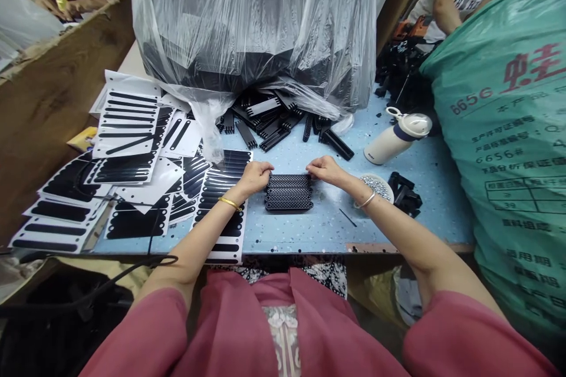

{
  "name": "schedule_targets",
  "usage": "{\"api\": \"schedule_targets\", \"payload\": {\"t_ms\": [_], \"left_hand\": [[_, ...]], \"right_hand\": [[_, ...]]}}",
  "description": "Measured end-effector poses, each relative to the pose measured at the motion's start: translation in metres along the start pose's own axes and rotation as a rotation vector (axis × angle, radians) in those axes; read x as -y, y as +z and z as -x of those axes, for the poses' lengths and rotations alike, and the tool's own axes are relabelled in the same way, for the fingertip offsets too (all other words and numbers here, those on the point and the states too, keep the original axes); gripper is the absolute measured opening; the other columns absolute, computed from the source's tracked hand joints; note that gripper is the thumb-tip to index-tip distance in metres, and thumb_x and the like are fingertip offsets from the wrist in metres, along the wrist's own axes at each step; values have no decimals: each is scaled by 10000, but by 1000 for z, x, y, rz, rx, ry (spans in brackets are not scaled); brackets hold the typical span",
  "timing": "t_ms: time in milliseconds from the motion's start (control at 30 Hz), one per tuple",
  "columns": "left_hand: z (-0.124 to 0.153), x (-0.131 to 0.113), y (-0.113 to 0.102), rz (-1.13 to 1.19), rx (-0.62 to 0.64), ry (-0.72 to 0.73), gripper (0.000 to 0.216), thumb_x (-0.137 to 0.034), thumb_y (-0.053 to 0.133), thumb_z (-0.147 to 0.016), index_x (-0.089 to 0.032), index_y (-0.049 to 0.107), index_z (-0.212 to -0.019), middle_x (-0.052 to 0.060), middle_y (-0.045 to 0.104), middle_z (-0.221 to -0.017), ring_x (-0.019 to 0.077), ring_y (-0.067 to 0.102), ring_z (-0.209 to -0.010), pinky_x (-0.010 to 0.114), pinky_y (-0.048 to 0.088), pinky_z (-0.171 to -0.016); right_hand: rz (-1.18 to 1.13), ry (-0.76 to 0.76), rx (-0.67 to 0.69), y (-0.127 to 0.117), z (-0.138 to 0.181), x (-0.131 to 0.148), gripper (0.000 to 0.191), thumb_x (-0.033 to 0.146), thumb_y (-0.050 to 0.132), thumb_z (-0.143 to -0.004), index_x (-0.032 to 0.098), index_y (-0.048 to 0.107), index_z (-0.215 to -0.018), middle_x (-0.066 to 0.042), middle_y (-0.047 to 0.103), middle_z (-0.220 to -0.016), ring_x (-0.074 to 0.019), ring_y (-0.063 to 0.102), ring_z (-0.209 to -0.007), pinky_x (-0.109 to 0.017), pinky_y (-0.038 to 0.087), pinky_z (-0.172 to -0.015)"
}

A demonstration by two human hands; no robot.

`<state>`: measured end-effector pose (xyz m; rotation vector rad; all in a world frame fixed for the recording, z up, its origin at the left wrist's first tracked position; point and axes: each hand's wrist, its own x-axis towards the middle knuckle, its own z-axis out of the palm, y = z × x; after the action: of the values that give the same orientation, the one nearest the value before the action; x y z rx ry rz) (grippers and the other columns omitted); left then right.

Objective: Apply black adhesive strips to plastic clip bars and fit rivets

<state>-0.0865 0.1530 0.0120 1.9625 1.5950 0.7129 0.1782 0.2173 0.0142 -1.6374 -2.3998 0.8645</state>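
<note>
A row of black plastic strips with a perforated, mesh-like pattern (289, 194) lies side by side on the blue speckled table. My left hand (257, 177) pinches the left end of the farthest strip. At that strip's other end, my right hand (328, 171) is closed with thumb and fingertips. A sheet of black adhesive strips (227, 185) lies partly under my left wrist. Close to my right wrist stands a bowl of small shiny metal pieces (378, 187), partly hidden by the forearm.
Loose black plastic parts (274, 121) spill from a big clear plastic bag (256, 23) at the back. Sticker sheets (128, 123) pile up at left. A cream bottle (395, 135), black pieces (404, 194) and a green sack (508, 112) are at right. Other people sit beyond.
</note>
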Motion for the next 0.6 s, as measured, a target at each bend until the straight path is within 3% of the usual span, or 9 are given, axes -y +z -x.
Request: {"api": "schedule_targets", "payload": {"t_ms": [67,200,367,600], "left_hand": [[-1,0,-1,24,-16,-20,309,-165,506,-797,-173,784,-932,57,778,-828,212,722,-814,333,551,-850],[-2,3,-3,68,-55,-54,278,-204,536,-785,-163,783,-907,70,776,-825,222,717,-803,330,551,-808],[-3,4,-3,98,-107,-84,234,-246,595,-742,-161,777,-863,47,743,-695,198,674,-668,303,535,-704],[-6,10,-3,229,-130,-129,198,-228,617,-728,-153,760,-843,27,710,-648,180,671,-647,287,535,-675]], "right_hand": [[106,61,-85,-14,-2,-9,235,293,585,-826,147,746,-916,-67,721,-795,-208,655,-798,-287,478,-717],[293,220,-261,-52,-12,-37,303,239,620,-799,112,711,-1059,-200,694,-1089,-323,629,-1052,-386,481,-870],[338,303,-220,-76,-24,-62,274,255,719,-734,79,735,-944,-191,714,-912,-316,661,-893,-383,513,-760],[185,210,-165,-62,-17,-62,317,214,689,-764,96,747,-1052,-75,722,-717,-197,658,-683,-287,516,-634]]}}
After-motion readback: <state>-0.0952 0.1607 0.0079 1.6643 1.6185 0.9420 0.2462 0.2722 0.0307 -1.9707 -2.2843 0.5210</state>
